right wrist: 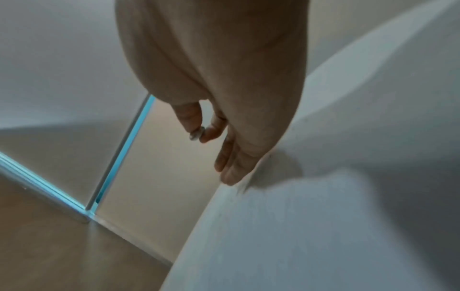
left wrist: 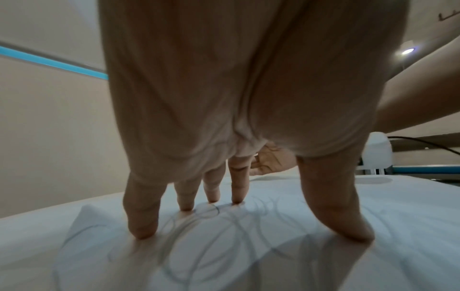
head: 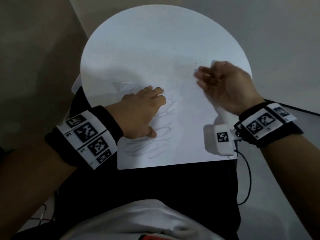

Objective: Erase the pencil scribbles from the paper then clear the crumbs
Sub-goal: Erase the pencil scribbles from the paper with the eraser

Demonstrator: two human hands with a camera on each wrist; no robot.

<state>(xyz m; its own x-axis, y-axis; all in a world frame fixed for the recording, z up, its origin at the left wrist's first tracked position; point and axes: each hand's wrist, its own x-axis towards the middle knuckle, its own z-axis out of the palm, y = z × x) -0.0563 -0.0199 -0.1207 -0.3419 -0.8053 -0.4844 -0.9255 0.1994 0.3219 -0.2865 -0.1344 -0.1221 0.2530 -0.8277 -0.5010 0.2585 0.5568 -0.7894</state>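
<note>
A white paper lies on the round white table, with grey pencil scribbles across its left half. My left hand presses flat on the scribbled part, fingers spread and straight; in the left wrist view its fingertips touch the paper among the scribbles. My right hand hovers low at the table's right side. It pinches a small pale eraser between thumb and forefinger, while the other fingers reach straight toward the table. Dark crumbs lie just beyond it.
The paper's far left corner is folded up. A white camera box hangs under my right wrist, over the paper's near right part, trailing a black cable. The paper's near edge overhangs my dark lap. Bare floor surrounds the table.
</note>
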